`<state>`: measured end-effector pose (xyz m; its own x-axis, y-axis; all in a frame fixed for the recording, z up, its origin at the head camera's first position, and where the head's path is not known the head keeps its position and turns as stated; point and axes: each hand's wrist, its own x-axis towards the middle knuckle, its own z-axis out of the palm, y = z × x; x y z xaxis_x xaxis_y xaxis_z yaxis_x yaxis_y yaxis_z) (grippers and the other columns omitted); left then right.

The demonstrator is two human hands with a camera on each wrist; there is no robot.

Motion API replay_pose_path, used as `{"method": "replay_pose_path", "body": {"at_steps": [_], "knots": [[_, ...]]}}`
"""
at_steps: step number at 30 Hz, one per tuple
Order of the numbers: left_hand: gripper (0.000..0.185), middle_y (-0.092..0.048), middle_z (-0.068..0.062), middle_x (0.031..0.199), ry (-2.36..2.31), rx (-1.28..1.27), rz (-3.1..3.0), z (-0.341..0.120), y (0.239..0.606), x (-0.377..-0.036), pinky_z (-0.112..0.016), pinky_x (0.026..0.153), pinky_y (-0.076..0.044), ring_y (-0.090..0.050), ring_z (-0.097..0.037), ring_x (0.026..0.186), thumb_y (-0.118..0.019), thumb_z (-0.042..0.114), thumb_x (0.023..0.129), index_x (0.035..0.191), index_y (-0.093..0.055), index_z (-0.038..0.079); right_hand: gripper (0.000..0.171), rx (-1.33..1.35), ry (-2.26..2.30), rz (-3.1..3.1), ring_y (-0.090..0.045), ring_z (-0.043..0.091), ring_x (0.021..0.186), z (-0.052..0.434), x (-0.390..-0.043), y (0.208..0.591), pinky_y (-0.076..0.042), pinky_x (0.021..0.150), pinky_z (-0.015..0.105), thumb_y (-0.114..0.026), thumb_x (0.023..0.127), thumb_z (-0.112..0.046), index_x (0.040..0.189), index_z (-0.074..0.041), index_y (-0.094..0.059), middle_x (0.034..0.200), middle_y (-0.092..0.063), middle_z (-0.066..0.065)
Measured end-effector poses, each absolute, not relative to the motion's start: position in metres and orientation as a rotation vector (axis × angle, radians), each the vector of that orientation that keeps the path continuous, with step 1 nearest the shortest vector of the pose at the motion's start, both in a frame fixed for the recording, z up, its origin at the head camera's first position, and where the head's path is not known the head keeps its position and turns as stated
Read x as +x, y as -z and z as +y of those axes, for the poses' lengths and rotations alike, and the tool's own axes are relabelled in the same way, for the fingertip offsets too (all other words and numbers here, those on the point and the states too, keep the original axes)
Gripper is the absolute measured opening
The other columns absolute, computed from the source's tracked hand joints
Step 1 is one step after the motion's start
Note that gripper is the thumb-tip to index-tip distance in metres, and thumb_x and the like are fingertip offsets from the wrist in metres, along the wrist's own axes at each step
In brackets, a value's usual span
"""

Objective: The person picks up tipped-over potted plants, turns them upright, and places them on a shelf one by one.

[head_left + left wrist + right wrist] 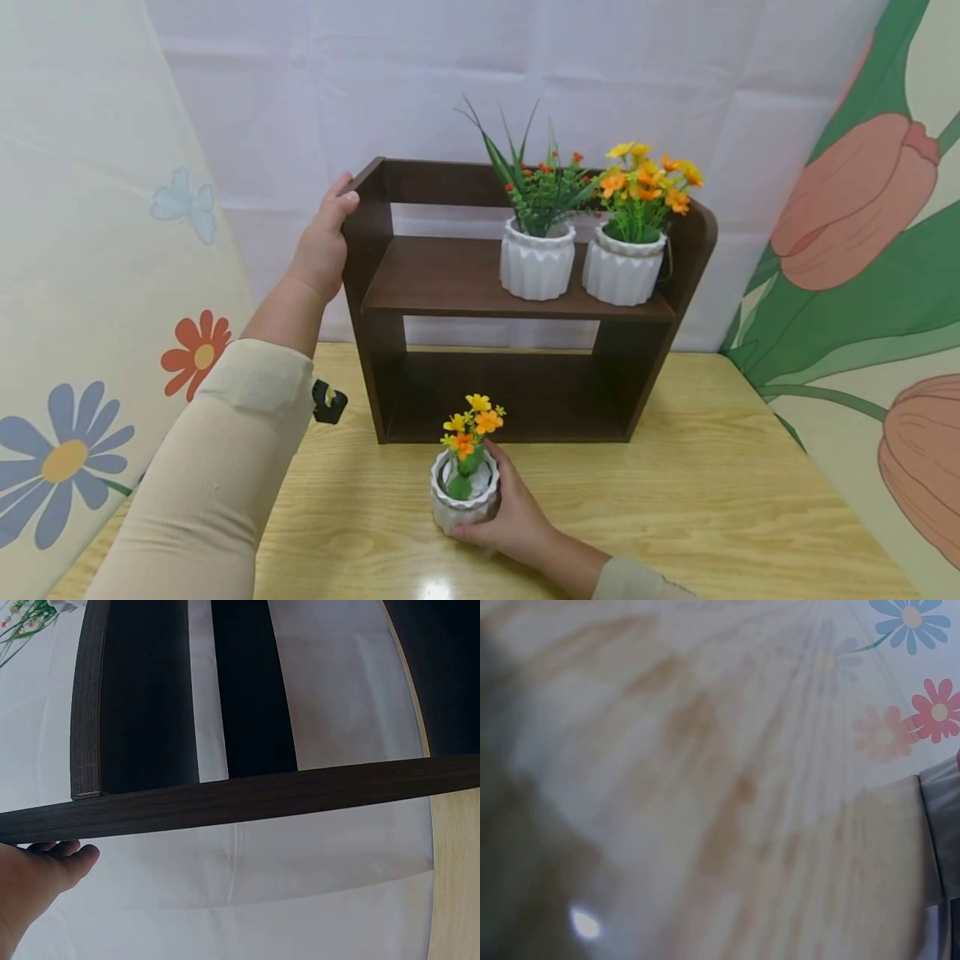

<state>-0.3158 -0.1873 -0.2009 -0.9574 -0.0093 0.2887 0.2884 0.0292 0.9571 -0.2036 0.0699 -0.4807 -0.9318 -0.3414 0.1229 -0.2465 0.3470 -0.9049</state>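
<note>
My right hand [513,517] grips a small white fluted flower pot [452,515] from its right side, with the thumb low at the front. Short yellow and orange artificial flowers [472,425] stand in this pot, just in front of the shelf. Against the outer left side of the dark brown two-tier shelf [435,271], near its top, my left hand [318,246] rests. In the left wrist view, the left hand [41,877] touches the outside of the shelf's side panel [247,799]. The right wrist view is mostly blurred and does not show the held pot clearly.
On the upper tier stand a white pot [537,265] with grassy leaves and red buds, and another white pot [622,271] with yellow-orange flowers to its right. The shelf stands on a wooden table [712,500] before a white cloth backdrop [450,67].
</note>
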Motion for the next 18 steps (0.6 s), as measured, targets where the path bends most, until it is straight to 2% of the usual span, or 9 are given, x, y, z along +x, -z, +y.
{"method": "replay_pose_path", "body": {"at_steps": [12,18], "knots": [[0.058,-0.018,-0.002,0.163,2.023,-0.292,-2.093,-0.1869,0.2010,-0.3160,-0.033,0.115,-0.023,-0.031,-0.020,0.136,-0.024,0.042,0.102,0.158,-0.010,0.036,0.121,-0.523,1.668,2.474,-0.038,0.038,0.139,0.0703,-0.2027,0.4811,-0.027,0.112,0.060,-0.092,0.063,-0.028,0.156,-0.022,-0.015,0.154,-0.034,0.020],[0.059,-0.019,-0.004,0.162,2.046,-0.307,-2.079,-0.1872,0.2002,-0.3145,-0.032,0.115,-0.023,-0.036,-0.017,0.130,-0.025,0.041,0.101,0.158,-0.009,0.035,0.121,-0.516,1.674,2.471,-0.039,0.038,0.138,0.0698,-0.2029,0.4810,-0.028,0.112,0.061,-0.092,0.062,-0.027,0.156,-0.021,-0.016,0.153,-0.037,0.020]]}}
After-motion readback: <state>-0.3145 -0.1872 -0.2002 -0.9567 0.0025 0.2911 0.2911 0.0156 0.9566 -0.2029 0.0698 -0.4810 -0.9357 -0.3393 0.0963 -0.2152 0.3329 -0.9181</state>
